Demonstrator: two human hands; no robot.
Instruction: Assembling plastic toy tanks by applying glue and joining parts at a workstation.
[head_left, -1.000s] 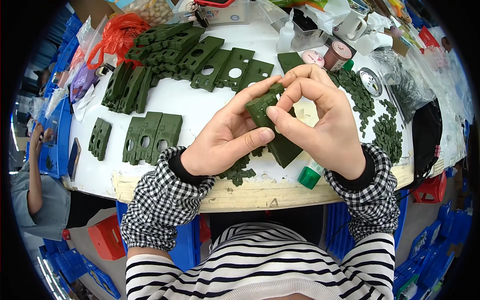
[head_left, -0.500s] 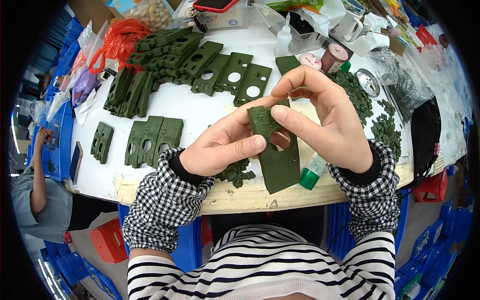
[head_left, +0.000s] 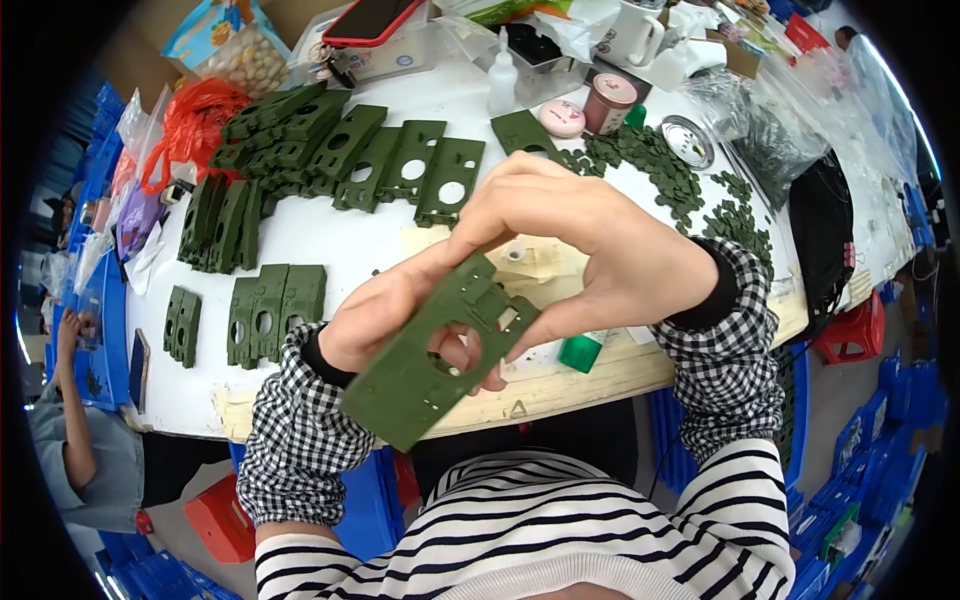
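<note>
A dark green plastic toy tank hull with a round hole is held tilted above the table's front edge. My left hand supports it from behind and below, and fingertips show through the hole. My right hand arches over the upper end, its thumb and fingers closed at the right corner. Whether a small part sits between those fingers is hidden. Several matching hulls lie in overlapping rows behind my hands. A shorter row of hulls lies at the left, with a narrower pair beside it.
Small green pieces are heaped at the right back, near a round tin. A white dropper bottle stands behind. A green cap lies near the front edge. Another person's arm is at far left.
The hull has turned clockwise and shifted left, its lower end now pointing lower left. My left hand has slid behind it. My right hand has moved over the upper right corner.
</note>
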